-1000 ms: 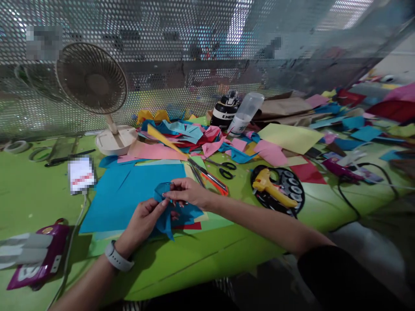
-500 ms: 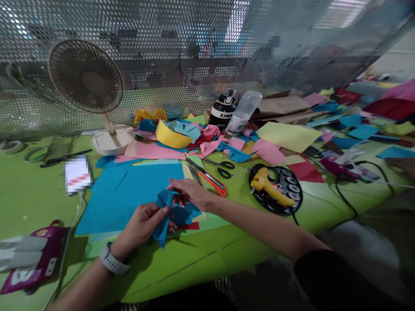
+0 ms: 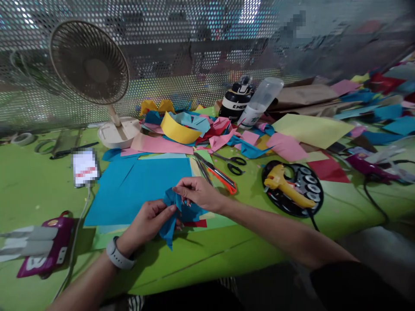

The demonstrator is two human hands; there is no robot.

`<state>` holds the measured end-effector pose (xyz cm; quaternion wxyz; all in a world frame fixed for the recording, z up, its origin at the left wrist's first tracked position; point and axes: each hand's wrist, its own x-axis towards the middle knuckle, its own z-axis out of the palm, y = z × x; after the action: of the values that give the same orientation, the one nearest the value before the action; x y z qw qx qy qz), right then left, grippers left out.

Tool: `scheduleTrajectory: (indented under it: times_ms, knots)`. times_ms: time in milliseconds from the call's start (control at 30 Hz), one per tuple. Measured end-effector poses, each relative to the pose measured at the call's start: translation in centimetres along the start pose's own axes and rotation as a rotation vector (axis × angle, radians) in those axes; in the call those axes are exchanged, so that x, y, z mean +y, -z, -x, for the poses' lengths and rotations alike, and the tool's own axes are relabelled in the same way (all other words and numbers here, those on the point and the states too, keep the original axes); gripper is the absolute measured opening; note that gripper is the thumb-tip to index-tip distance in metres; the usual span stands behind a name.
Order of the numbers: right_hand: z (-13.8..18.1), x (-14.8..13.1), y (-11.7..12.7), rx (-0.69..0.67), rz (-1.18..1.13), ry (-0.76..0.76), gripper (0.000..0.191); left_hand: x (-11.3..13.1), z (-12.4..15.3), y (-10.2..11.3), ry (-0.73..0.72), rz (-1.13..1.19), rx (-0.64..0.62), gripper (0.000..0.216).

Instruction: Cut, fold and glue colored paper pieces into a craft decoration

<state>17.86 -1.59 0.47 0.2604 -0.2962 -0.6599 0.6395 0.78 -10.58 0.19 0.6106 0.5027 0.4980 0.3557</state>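
Between both hands is a folded piece of blue paper (image 3: 169, 231), held above the front of the green table (image 3: 181, 261). My left hand (image 3: 152, 222) grips it with the thumb on top, the fingertips partly hidden behind it. At its upper edge, my right hand (image 3: 197, 192) pinches the paper between thumb and finger. Beneath the hands lies a large blue sheet (image 3: 139, 181) on a stack of coloured papers. An orange utility knife (image 3: 223, 179) rests just beyond my right hand, beside black-handled scissors (image 3: 236, 166).
A yellow glue gun (image 3: 288, 185) sits on a round black tray to the right. A fan (image 3: 116, 131), a phone (image 3: 85, 167) and a purple power strip (image 3: 53, 242) are at left. Behind stand a black bottle (image 3: 235, 103), a clear bottle (image 3: 261, 103) and coloured paper scraps.
My right thumb and finger have closed onto the paper's upper edge, where the hand was looser before. The view has shifted, so the table's things sit further right in the picture.
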Motion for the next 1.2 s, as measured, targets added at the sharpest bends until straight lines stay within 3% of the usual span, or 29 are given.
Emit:
scheduleTrajectory:
  times_ms: [233, 400, 533, 800, 900, 1033, 1100, 1200]
  knots:
    - [0.1, 0.0, 0.3, 0.043, -0.016, 0.008, 0.047, 1.1, 0.2, 0.0, -0.001, 0.082, -0.030, 0.030]
    - [0.1, -0.3, 0.3, 0.147, -0.031, 0.005, 0.047, 1.2, 0.0, 0.3, -0.035, -0.033, -0.092, 0.031]
    - [0.1, -0.4, 0.3, 0.143, -0.098, 0.006, 0.045, 1.1, -0.1, 0.7, -0.111, -0.188, -0.078, 0.032]
    - [0.0, -0.5, 0.9, 0.219, -0.176, 0.054, 0.039, 1.1, -0.3, 1.1, -0.160, -0.187, 0.025, 0.032]
    - [0.0, -0.1, 0.5, 0.175, -0.180, 0.053, 0.038, 0.7, -0.6, 1.1, -0.218, -0.187, 0.062, 0.032]
    - [0.2, -0.3, 0.4, 0.228, 0.099, 0.270, 0.039, 0.1, -0.7, 0.9, -0.287, -0.285, 0.154, 0.029]
    - [0.5, -1.0, 0.8, 0.332, 0.351, 0.470, 0.029, 0.2, -0.5, 0.9, -0.330, -0.302, 0.171, 0.031]
    - [1.3, -2.1, 1.7, 0.417, 0.858, 0.781, 0.013, 0.8, 0.1, 1.0, -0.505, -0.350, 0.354, 0.039]
